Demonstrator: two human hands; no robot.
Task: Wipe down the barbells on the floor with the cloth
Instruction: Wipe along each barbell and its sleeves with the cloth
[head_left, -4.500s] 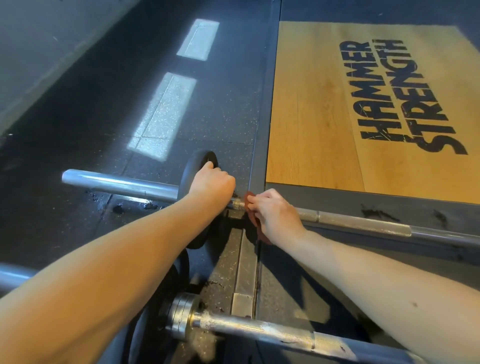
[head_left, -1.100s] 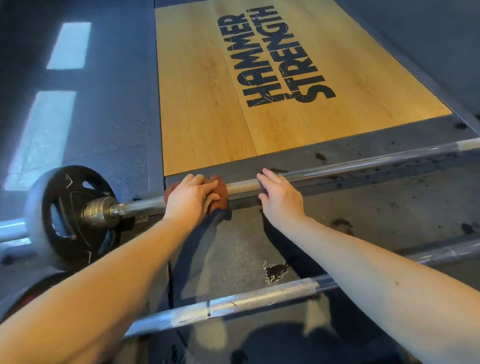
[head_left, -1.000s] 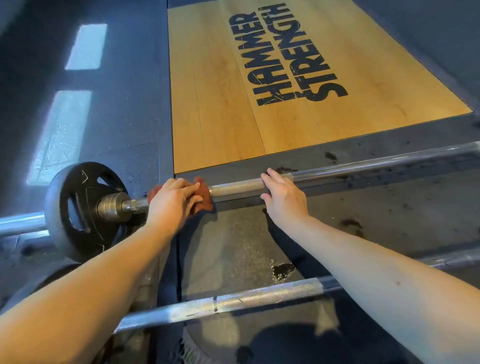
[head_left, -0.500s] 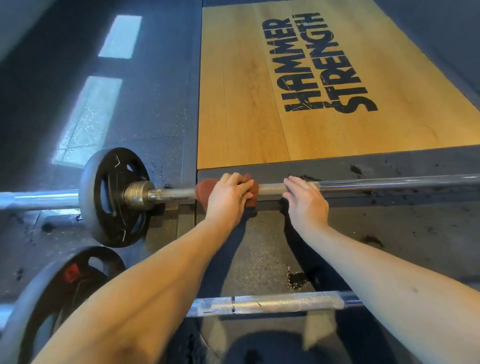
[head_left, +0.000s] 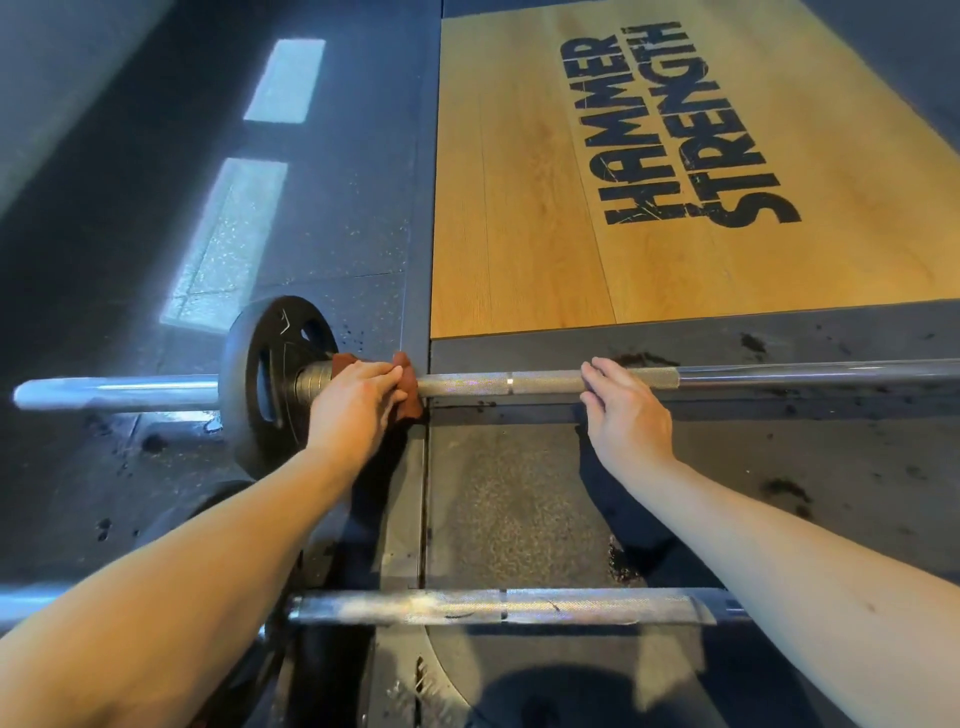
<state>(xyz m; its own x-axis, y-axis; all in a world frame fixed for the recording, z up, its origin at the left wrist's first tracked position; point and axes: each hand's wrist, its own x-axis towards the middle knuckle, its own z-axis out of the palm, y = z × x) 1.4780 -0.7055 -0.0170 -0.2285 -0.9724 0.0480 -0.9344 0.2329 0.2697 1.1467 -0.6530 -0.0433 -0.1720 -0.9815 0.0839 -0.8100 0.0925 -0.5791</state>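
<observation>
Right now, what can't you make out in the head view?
All in the head view.
The cloth: mostly under the left hand; only its edges show.
The far bar: right end cut off by the frame edge.
The near bar: passes behind both forearms; its ends are hidden.
The plate: lower rim behind the left forearm; markings too small to read.

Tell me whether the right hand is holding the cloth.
No, the left hand grips the cloth around the far barbell, while the right hand rests straight-fingered on its bare shaft.
</observation>
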